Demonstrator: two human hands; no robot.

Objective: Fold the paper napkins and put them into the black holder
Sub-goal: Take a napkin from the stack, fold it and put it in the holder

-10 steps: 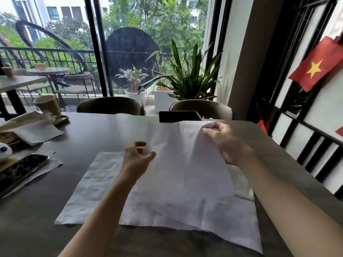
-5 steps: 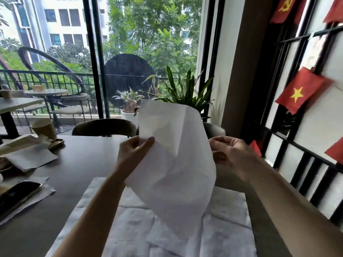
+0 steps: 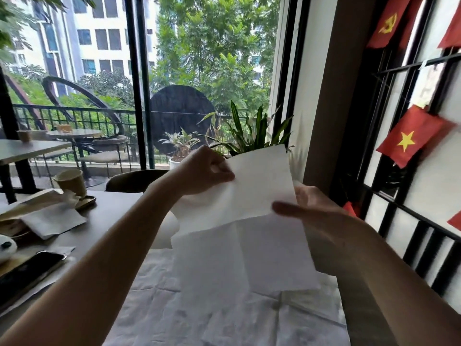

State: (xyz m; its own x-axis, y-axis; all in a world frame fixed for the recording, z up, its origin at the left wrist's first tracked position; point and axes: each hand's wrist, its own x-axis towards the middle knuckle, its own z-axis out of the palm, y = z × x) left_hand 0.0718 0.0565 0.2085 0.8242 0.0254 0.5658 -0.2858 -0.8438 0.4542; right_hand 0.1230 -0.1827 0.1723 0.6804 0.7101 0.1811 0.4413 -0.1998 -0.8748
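A white paper napkin (image 3: 249, 221) hangs in the air above the table, folded over so an upper flap lies across the lower part. My left hand (image 3: 204, 171) pinches its top left edge. My right hand (image 3: 316, 211) grips the right side, thumb pressed on the front of the flap. More unfolded white napkins (image 3: 224, 315) lie flat on the dark table (image 3: 107, 221) beneath. The black holder is hidden behind the raised napkin.
On the left of the table lie a phone (image 3: 27, 270), a folded napkin (image 3: 52, 221), a paper cup (image 3: 71, 181) on a small tray and crumpled paper. Chairs (image 3: 134, 179) and potted plants (image 3: 249, 136) stand beyond the far edge. A black railing with red flags (image 3: 409, 138) runs along the right.
The napkin was lifted off the pile and raised in front of me. Its top has been folded down, and my right hand moved from beside the sheet onto its right edge.
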